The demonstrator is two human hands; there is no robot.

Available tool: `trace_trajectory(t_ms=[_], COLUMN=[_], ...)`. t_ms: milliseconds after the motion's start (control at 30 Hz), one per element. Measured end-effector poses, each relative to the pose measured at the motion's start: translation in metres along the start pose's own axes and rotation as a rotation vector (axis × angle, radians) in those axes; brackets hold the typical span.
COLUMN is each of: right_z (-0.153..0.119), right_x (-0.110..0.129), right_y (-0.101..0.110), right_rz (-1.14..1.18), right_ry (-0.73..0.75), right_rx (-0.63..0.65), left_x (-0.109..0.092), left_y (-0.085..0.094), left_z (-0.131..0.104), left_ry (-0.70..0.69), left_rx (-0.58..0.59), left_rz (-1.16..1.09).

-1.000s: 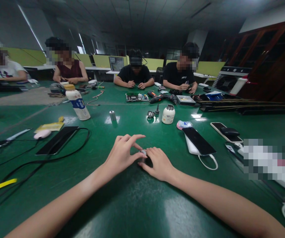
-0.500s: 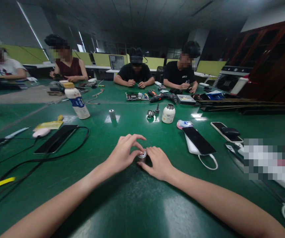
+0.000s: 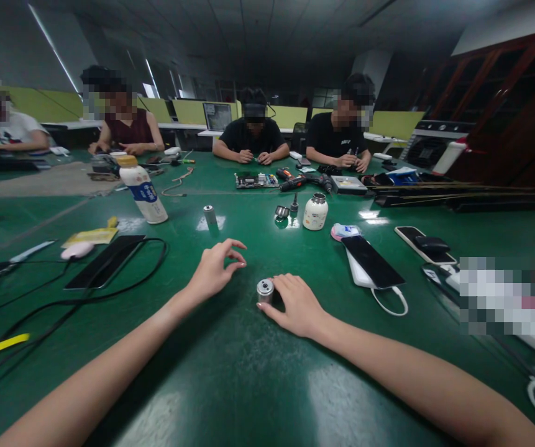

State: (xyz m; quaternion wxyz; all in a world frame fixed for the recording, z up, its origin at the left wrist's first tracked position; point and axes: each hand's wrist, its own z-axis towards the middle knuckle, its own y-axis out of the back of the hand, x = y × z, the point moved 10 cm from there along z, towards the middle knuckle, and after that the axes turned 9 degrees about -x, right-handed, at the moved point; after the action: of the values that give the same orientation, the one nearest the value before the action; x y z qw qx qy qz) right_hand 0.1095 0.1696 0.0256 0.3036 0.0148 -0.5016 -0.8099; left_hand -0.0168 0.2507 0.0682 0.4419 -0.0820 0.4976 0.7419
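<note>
Silvery metal cylinder [image 3: 265, 293], upright on the green table [image 3: 267, 385], sits just below the centre of the frame, its round top face showing. The right hand [image 3: 299, 305] curves around it from the right, thumb on the near side and fingers on the far side, keeping hold of it. Left of centre, the left hand [image 3: 212, 269] is half open, fingers bent, grasping nothing and apart from the cylinder. Above that hand stands a grey cylinder [image 3: 209, 215]; a white bottle [image 3: 315, 214] stands above and right of centre, a blue-labelled bottle [image 3: 143, 191] at upper left.
</note>
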Motion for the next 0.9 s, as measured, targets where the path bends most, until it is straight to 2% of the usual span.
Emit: trace_trajectory(t_ms=[100, 167, 233, 333, 433, 567, 633, 733, 900], right_z=[0.000, 0.000, 0.000, 0.001, 0.001, 0.000, 0.000, 0.000, 0.000], right_x=[0.000, 0.000, 0.001, 0.001, 0.001, 0.001, 0.001, 0.001, 0.000], right_y=[0.000, 0.001, 0.001, 0.001, 0.001, 0.000, 0.000, 0.001, 0.000], right_rz=[-0.004, -0.006, -0.004, -0.004, -0.002, 0.001, -0.001, 0.005, 0.005], right_ry=[-0.001, 0.001, 0.003, -0.001, -0.007, -0.007, -0.005, -0.003, 0.002], right_rx=[0.003, -0.001, -0.002, 0.002, 0.004, 0.004, 0.004, -0.006, -0.028], left_x=[0.030, 0.036, 0.033, 0.019, -0.009, -0.053, -0.066, -0.071, -0.071], left_y=[-0.015, -0.020, -0.021, -0.016, -0.006, 0.001, -0.001, -0.006, -0.011], left_z=[-0.004, -0.006, -0.007, -0.006, -0.005, -0.010, -0.014, -0.020, -0.021], left_ry=[0.077, 0.069, 0.037, 0.008, 0.000, -0.058, -0.094, -0.127, -0.137], left_rx=[0.074, 0.074, 0.061, 0.025, -0.003, 0.055, 0.107, 0.153, 0.160], left_rz=[-0.027, -0.032, -0.006, 0.008, -0.121, -0.227, -0.209, -0.146, -0.101])
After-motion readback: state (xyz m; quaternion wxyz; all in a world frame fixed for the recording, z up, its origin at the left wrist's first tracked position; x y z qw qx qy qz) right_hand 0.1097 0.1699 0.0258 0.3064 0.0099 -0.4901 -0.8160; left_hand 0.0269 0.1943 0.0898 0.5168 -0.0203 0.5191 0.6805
